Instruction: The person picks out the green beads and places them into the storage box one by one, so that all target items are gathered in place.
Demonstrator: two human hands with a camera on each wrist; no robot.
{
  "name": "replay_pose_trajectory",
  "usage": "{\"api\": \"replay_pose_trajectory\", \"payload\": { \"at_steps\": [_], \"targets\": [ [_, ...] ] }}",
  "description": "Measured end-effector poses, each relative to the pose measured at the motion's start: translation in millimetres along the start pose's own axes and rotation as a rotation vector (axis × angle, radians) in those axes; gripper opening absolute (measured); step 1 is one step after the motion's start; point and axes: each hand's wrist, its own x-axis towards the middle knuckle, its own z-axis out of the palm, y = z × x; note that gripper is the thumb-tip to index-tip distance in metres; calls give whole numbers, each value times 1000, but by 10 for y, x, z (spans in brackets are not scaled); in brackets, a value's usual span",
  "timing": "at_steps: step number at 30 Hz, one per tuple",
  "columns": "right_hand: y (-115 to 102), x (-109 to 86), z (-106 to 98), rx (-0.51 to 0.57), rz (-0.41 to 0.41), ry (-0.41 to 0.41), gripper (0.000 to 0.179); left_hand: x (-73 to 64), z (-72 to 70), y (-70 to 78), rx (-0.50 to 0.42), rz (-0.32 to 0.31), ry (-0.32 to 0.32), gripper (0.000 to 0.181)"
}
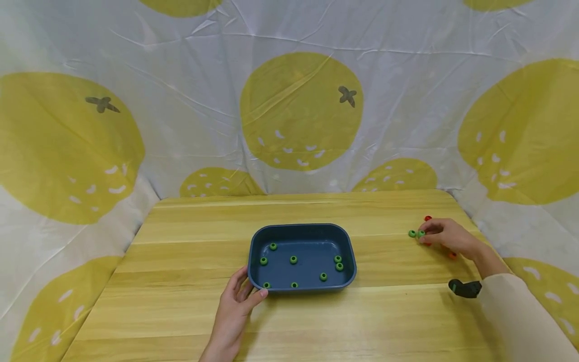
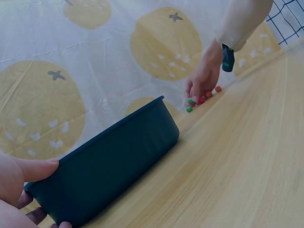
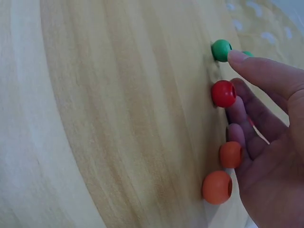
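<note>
A dark blue rectangular tub (image 1: 300,290) stands on the table with several green beads (image 1: 293,260) scattered over its floor. My left hand (image 1: 235,304) grips its near left corner, the thumb (image 2: 40,168) at the rim and the fingers against the outside. Far to the right, my right hand (image 1: 448,236) pinches a green bead (image 1: 421,234) between thumb and fingers, low over the table. Another green bead (image 3: 221,50) lies just beside it. Under and around the right hand are a red bead (image 3: 223,93) and orange beads (image 3: 217,187), partly hidden by the fingers in the head view.
The wooden table (image 1: 190,281) has a back edge against a white cloth (image 1: 190,110) printed with yellow fruit. A black wrist-worn device (image 1: 465,288) sticks out from the right sleeve, above the table.
</note>
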Motion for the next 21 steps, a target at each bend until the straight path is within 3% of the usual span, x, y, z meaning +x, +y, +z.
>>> {"api": "replay_pose_trajectory", "payload": {
  "at_steps": [21],
  "targets": [
    [-335, 91, -26, 21, -63, -92, 35, -4, -1, 13, 7, -3, -3, 78]
  ]
}}
